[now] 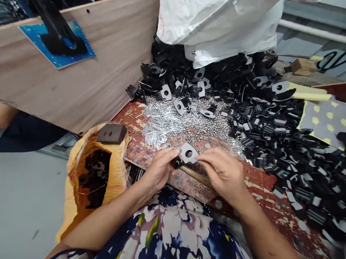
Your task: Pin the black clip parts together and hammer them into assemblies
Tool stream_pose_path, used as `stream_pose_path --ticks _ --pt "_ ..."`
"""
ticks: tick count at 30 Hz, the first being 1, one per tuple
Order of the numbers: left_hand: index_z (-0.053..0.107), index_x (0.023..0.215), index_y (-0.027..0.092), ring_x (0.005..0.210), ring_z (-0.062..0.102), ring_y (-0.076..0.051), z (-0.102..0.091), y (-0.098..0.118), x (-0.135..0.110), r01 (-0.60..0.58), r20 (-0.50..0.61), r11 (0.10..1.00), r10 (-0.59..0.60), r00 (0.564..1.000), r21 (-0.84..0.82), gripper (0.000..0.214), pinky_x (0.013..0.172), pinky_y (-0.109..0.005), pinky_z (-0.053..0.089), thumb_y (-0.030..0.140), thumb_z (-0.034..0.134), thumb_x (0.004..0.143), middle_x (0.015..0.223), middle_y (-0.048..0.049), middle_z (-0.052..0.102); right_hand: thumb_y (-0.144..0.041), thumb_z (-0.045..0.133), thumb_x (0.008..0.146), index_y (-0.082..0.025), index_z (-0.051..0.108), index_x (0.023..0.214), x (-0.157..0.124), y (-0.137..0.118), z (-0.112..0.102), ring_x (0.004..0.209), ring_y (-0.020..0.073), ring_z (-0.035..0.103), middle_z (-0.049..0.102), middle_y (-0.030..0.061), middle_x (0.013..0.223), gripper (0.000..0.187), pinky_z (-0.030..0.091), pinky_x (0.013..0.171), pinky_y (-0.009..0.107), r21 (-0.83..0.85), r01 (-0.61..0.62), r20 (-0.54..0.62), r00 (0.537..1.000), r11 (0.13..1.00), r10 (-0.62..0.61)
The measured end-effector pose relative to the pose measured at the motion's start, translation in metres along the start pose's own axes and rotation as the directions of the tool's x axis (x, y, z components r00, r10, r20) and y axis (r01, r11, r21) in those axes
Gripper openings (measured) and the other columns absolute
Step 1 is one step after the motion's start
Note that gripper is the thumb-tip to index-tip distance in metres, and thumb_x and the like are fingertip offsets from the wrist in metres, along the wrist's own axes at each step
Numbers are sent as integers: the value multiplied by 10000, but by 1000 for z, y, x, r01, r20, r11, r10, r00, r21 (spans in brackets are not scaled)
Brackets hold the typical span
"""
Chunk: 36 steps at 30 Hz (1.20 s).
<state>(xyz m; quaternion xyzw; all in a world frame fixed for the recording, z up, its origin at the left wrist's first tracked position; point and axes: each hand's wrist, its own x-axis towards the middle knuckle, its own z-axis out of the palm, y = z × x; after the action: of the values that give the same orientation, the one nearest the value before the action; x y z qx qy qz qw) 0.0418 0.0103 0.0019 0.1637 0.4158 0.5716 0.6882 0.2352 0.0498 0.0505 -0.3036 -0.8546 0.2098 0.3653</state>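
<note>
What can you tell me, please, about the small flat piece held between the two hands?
The flat piece is a small grey plate, seemingly metal, with angled corners and one round hole near its middle. It lies roughly flat, face up, above the worn red table edge. The left hand pinches its left side, where a black part joins it, and the right hand grips its right edge. Silvery pins lie just behind.

My arms are bare from the elbows down, with no sleeves, gloves, rings or watch showing. My left hand (160, 165) and right hand (221, 173) are uncovered. Over my lap I wear a floral fabric garment (174, 232), dark navy with white blossoms and small yellow-green leaves.
</note>
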Motion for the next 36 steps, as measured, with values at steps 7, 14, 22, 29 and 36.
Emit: stream_pose_path --ticks 7,14,22,29,36 --pt "708 782 159 554 506 -100 -6 -6 -1 -12 2 997 12 1000 -71 320 396 -196 472 422 880 719 725 -5 595 -137 510 1024 -196 720 1056 10 -5 33 817 176 603 667 49 870 220 517 722 340 -50 79 68 995 996 -75" --pt "620 714 170 544 486 -85 -1 -10 -4 -82 -50 994 78 996 -76 347 446 -181 457 407 873 732 663 39 514 -140 463 1025 -187 706 960 11 -23 42 753 208 525 607 60 757 256 504 715 380 -374 281 174 957 884 -231" --pt "543 677 169 550 433 -65 -1 -5 -12 -105 -89 991 98 991 -79 413 474 -161 394 397 888 701 646 53 464 -132 488 1006 -208 669 802 22 -33 47 686 193 481 567 38 692 284 464 664 360 -473 445 258 895 760 -363" --pt "608 951 216 630 565 -109 -39 -5 -48 -116 1 993 116 993 21 345 572 -224 505 342 858 749 846 25 621 -181 490 1026 -221 688 949 1 -34 53 797 213 548 617 56 804 216 465 718 359 -251 205 126 976 946 -178" --pt "674 1192 231 805 599 -193 -86 20 -92 -198 -71 642 368 927 741 272 737 -282 450 375 607 971 872 -19 679 -370 594 993 -179 635 1008 -31 -2 53 873 264 584 648 111 943 196 479 748 405 -421 85 334 940 903 67"
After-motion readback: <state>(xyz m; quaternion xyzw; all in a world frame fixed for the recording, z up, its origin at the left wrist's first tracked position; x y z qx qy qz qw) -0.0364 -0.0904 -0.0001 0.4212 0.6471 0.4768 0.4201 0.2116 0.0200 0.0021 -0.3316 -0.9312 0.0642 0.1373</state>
